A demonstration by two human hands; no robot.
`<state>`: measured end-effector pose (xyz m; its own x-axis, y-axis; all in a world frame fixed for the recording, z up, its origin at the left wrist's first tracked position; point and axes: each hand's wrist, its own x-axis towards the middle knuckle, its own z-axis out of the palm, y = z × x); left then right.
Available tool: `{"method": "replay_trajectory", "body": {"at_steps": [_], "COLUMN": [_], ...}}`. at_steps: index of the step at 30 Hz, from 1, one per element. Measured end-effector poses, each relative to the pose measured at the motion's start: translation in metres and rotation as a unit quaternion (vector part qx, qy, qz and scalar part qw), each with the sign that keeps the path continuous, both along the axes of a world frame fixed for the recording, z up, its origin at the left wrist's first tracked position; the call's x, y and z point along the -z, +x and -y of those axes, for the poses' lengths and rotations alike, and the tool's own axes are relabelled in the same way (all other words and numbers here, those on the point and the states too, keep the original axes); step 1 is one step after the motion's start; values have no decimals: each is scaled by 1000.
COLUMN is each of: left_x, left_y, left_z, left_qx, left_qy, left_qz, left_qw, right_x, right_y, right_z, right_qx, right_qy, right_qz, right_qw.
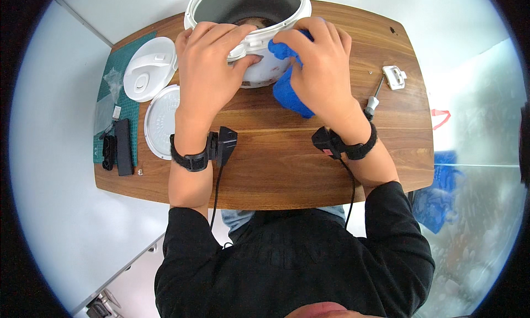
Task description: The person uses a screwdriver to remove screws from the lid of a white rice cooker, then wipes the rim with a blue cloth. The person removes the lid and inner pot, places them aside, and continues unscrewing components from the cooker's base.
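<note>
At the far edge of the table stands a white rice cooker body (265,75), its round top uncovered, with a dark grey interior. My left hand (207,58) grips its near rim, fingers over the top and thumb on the outer front. In my right hand (323,58) is a bunched blue cloth (291,94), pressed to the rim's right front. Part of the cloth hangs down beside the cooker wall. The fingertips of my right hand are partly hidden by the cloth and the hand itself.
A white lid (150,69) and a round white inner plate (160,124) lie left, by a green cutting mat (116,61) with a black bar (124,146). To the right are a screwdriver (372,104) and a small white part (394,77). Cables hang from both wristbands.
</note>
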<state>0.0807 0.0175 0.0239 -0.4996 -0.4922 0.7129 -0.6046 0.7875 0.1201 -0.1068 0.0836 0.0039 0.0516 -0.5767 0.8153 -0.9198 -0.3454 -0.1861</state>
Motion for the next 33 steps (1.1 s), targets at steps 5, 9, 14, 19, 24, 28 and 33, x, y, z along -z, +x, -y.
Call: {"method": "replay_trajectory", "body": {"at_steps": [5,9,14,19,24,28,33], "left_x": [-9,-14,-10,-5,-1,0,1], "left_y": [7,22,17,0,-6,-7,-8], "left_z": [-1,6,8,1,-2,-2,0], "left_qx": [51,68,101,87,78,66,68], "left_qy": [38,40,32,-31,-38,-49,-50], "left_qz": [23,47,19,4,-1,3,1], "left_qw": [998,996,994,996,996,997,996], "right_x": [1,1,-4,-7,-2,0,3], "right_y": [-22,-20,-13,-19,-21,-17,-16], "right_z": [4,3,0,-2,2,0,2], "right_qx": [23,31,31,16,20,27,34], "right_qy": [4,10,24,23,-6,-13,-27], "right_qz": [-3,1,-2,-12,-2,1,-8], "right_qw": [1000,999,999,1000,1000,1000,999]}}
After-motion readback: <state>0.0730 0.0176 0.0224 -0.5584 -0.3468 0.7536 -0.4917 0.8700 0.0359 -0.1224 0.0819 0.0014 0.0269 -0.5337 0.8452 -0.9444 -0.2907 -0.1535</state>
